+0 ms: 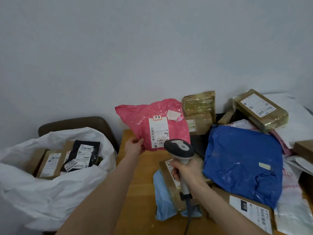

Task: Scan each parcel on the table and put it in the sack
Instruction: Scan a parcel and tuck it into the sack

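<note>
Holding the soft pink plastic mailer bag (152, 122) up off the wooden table (135, 184), I pinch its lower left corner in my left hand (135, 146), arm stretched forward, thumb on the front near its white shipping label (159, 131). My right hand (186, 170) is wrapped around the handle of the grey-and-white handheld barcode scanner (179, 150), its head tipped toward that label, cable trailing down. The white woven sack (42, 192) sits open at my left, beside the table, with brown cardboard boxes and a black pouch (83, 155) inside. A blue plastic mailer (242, 163) lies among piled parcels at my right.
</note>
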